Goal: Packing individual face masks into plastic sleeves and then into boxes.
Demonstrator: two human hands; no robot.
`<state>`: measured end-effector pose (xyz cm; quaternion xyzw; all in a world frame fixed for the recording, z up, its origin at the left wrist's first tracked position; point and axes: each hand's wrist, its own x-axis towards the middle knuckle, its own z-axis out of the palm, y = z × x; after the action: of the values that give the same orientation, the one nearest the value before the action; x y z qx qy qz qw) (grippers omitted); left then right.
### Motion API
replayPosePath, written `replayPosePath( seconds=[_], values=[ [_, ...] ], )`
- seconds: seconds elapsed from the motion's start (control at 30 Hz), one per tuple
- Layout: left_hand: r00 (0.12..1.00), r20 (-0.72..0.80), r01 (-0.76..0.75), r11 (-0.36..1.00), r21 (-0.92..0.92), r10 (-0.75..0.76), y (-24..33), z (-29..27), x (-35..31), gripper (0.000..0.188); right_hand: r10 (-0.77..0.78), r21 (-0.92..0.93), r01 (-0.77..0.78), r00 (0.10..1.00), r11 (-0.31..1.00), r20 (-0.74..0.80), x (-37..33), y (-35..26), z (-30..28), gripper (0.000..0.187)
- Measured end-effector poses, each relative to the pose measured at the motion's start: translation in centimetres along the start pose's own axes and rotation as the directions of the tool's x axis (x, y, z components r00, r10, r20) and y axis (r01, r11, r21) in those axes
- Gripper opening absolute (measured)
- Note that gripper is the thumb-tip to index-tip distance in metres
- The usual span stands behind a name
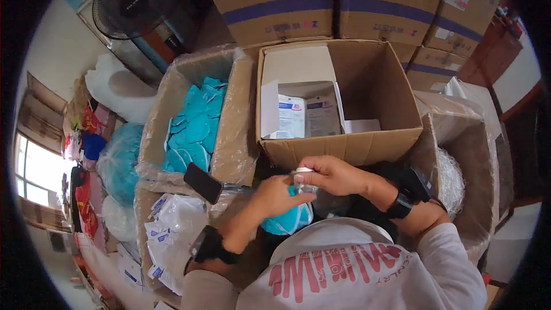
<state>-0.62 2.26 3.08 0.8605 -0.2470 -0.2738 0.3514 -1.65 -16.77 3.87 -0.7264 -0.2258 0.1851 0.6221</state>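
My hands meet in front of my chest, just below the middle carton. A small white-capped container [304,170] is between them, its body clear or pale and largely covered by fingers. My right hand [327,175] pinches it near the cap. Closed around its lower part is my left hand [278,196], thumb stretched toward the right. Under the hands, by my lap, lies a turquoise folded fabric piece [287,220] with a white edge. More turquoise fabric pieces [198,117] fill a plastic-lined carton to the left.
An open carton [344,148] ahead holds a white box [295,63] with printed packets [291,116]. A black phone [203,183] lies on the left cartons' edge, above white packets [172,235]. A right carton holds white stringy material [449,183]. Stacked cartons [281,6] stand behind.
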Motion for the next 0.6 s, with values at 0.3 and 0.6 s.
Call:
replayPosePath(
  seconds=[0.3, 0.6],
  values=[
    [0.959, -0.244, -0.161, 0.429, -0.889, -0.147, 0.6, 1.2, -1.3, 0.029, -0.064, -0.269, 0.043, 0.995, 0.962, -0.072, -1.3, 1.5, 1.9, 0.018],
    [0.839, 0.245, -0.505, 0.863, 0.017, 0.486, -2.1, 4.7, -4.1, 0.022, 0.135, -0.345, 0.016, 0.903, 0.938, 0.409, -7.3, -0.1, 2.7, 0.020]
  ],
)
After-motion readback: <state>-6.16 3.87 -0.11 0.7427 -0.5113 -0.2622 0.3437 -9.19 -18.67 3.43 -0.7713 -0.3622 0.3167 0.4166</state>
